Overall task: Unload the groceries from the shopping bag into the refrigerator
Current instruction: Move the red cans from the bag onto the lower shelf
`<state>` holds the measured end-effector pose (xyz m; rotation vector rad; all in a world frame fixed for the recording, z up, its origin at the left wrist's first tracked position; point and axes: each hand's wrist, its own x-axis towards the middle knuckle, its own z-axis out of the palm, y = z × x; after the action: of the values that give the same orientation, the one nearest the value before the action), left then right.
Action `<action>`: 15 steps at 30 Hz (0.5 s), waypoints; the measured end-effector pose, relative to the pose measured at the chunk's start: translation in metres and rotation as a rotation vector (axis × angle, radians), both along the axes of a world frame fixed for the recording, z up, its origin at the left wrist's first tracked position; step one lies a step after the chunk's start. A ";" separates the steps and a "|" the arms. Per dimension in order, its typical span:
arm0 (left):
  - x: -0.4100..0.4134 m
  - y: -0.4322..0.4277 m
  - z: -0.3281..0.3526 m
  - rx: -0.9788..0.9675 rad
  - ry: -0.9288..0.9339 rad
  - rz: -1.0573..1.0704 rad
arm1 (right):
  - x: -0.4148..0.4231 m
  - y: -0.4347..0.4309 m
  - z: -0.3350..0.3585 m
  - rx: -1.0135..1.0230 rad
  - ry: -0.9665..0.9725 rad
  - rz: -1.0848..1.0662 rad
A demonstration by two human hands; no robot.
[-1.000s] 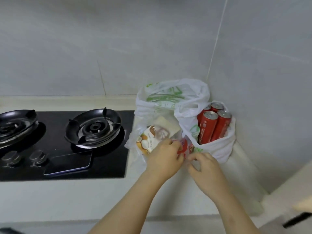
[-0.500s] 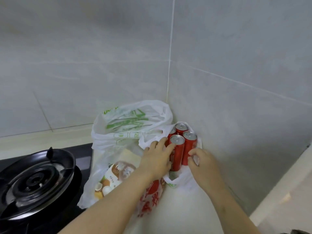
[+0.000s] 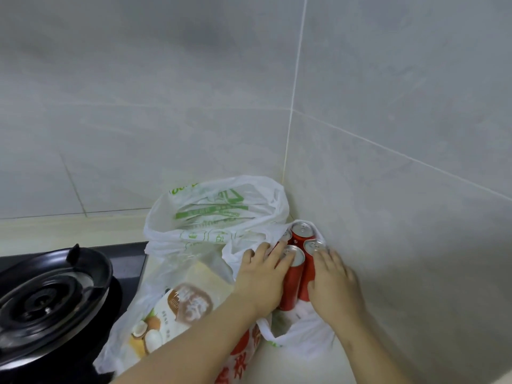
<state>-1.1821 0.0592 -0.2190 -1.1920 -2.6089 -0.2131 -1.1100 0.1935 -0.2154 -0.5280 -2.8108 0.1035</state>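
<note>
A white plastic shopping bag point(image 3: 216, 217) with green print sits in the corner of the countertop, its mouth open. Several tall red cans point(image 3: 302, 231) stand upright in its right half, tight against the side wall. My left hand point(image 3: 263, 275) wraps the left side of the front can point(image 3: 293, 284), fingertips on its lid. My right hand point(image 3: 335, 281) presses the cans from the right. A coconut-print carton point(image 3: 171, 314) lies in the bag's left half, and a red-printed packet point(image 3: 243, 350) shows under my left forearm. No refrigerator is in view.
A black gas hob with a round burner point(image 3: 50, 297) lies to the left of the bag. Grey tiled walls meet in a corner point(image 3: 288, 151) right behind the bag. A strip of pale countertop point(image 3: 299, 370) runs in front of the cans.
Both hands rose from the bag's front edge to the cans and now close on them from both sides. The view has swung right and come closer; the phone on the hob has dropped out.
</note>
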 end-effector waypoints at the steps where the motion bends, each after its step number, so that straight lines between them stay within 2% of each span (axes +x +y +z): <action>1: 0.003 -0.001 0.002 0.019 0.002 -0.012 | 0.000 0.000 -0.001 -0.003 0.017 -0.004; 6: 0.013 0.002 0.010 0.088 -0.013 0.066 | -0.004 0.005 -0.006 -0.059 0.123 0.003; 9: 0.014 0.004 0.004 0.098 0.021 0.047 | -0.001 0.006 -0.003 -0.035 0.113 -0.006; 12: 0.013 0.005 0.003 0.104 -0.019 0.071 | 0.005 0.003 0.003 -0.075 0.012 -0.027; 15: 0.016 0.002 0.010 0.095 -0.079 0.081 | 0.012 0.001 0.006 -0.166 0.019 -0.056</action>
<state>-1.1665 0.0610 -0.2090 -1.0651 -2.6755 -0.3713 -1.0983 0.1948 -0.2097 -0.6384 -2.7809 0.3305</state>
